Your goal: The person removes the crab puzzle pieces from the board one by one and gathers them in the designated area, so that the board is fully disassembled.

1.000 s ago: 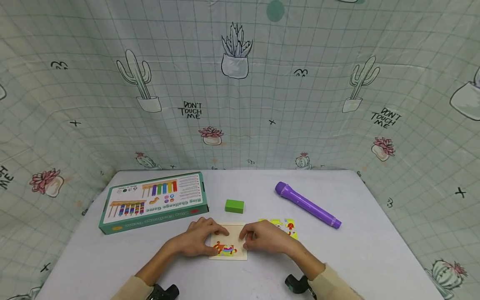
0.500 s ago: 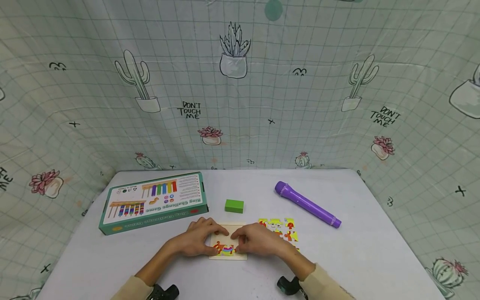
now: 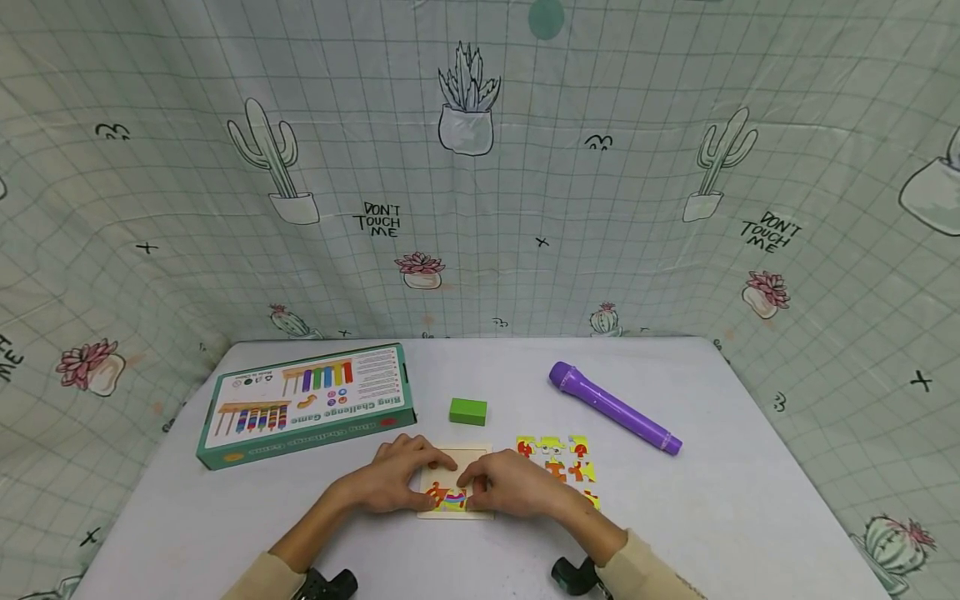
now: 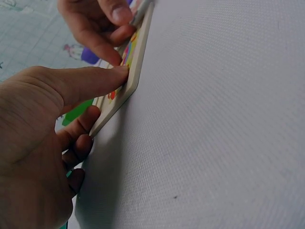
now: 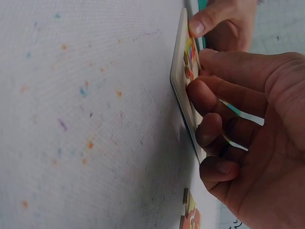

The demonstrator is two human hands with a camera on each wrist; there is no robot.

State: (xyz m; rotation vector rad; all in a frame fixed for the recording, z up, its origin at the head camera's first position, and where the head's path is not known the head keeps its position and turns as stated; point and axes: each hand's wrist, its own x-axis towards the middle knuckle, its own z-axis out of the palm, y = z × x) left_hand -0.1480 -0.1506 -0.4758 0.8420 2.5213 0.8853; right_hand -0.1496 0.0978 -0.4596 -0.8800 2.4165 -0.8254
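A shallow wooden puzzle board (image 3: 457, 514) lies flat at the table's front middle. Joined puzzle pieces (image 3: 453, 498) with a rainbow pattern fill a short row along its lower side. At the left edge my left hand (image 3: 392, 478) grips the board, thumb on top and fingertips against the rim in the left wrist view. My right hand (image 3: 517, 483) reaches in from the right. Its thumb and curled fingers hold an orange puzzle piece (image 5: 189, 74) at the right end of the row, partly hiding it.
Several loose puzzle pieces (image 3: 555, 469) lie right of the board. Behind it sits a green block (image 3: 468, 412). A game box (image 3: 307, 404) stands back left, and a purple stick with a thick head (image 3: 615, 408) lies back right. A patterned curtain (image 3: 480, 200) rises behind the table.
My right hand has moved left over the board onto the row's right end, uncovering more of the loose pieces. The left hand has stayed at the board's left edge.
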